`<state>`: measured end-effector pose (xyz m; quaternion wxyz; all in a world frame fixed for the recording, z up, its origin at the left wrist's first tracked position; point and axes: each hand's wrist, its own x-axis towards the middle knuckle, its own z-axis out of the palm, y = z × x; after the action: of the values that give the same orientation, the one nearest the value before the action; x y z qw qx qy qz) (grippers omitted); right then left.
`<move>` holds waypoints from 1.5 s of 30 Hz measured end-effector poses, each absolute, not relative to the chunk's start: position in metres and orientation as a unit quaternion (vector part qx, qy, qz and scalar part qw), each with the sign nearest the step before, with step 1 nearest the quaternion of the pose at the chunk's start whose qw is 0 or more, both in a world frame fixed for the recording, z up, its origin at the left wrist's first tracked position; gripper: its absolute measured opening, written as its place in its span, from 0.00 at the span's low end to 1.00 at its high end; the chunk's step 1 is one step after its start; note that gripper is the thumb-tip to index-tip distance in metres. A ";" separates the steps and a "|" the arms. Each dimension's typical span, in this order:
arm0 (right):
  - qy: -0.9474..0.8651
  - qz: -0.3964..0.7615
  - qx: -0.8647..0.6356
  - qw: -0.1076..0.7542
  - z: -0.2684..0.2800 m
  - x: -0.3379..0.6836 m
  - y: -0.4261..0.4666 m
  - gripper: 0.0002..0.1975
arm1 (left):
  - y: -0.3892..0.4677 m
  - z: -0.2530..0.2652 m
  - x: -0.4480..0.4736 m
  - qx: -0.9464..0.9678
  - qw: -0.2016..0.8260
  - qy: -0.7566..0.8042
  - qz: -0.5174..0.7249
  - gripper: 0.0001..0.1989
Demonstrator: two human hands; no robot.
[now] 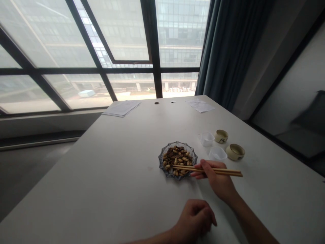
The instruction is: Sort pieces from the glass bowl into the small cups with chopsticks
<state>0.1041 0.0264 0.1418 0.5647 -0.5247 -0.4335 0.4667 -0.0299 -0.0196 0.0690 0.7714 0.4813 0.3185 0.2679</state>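
My right hand (218,179) is closed around a pair of wooden chopsticks (228,171). Their tips reach into a scalloped glass dish (162,166), touching or just above the mixed nuts and seeds (176,156) heaped in it. Whether anything is pinched between the tips is too small to tell. Nearer to me, my left hand (195,217) rests on the table with its fingers curled in, and nothing shows in it. Beyond my right hand stand two clear plastic containers (217,153) and two small cream ceramic cups (235,152) with dark marks.
The white table (114,176) runs toward a large window (177,34). Sheets of paper (122,108) lie at its far left, and a crumpled sheet (201,105) at the far right. A dark blue curtain (223,51) hangs beyond the right side.
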 end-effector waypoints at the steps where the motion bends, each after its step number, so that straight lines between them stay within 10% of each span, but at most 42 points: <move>1: -0.430 0.461 -0.522 0.575 0.145 0.111 0.027 0.31 | -0.019 0.069 -0.030 0.481 0.772 0.319 0.266 0.26; 14: -0.232 0.103 -0.579 0.774 0.171 0.258 0.018 0.15 | -0.020 0.062 -0.032 0.483 0.772 0.316 0.265 0.28; 45: -0.280 0.146 -0.641 0.700 0.143 0.263 0.034 0.12 | -0.019 0.061 -0.033 0.472 0.776 0.317 0.274 0.28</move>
<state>0.2627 0.0340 0.1432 0.6995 -0.6411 -0.2798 0.1462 -0.0325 -0.0194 0.0612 0.7757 0.4721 0.3170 0.2738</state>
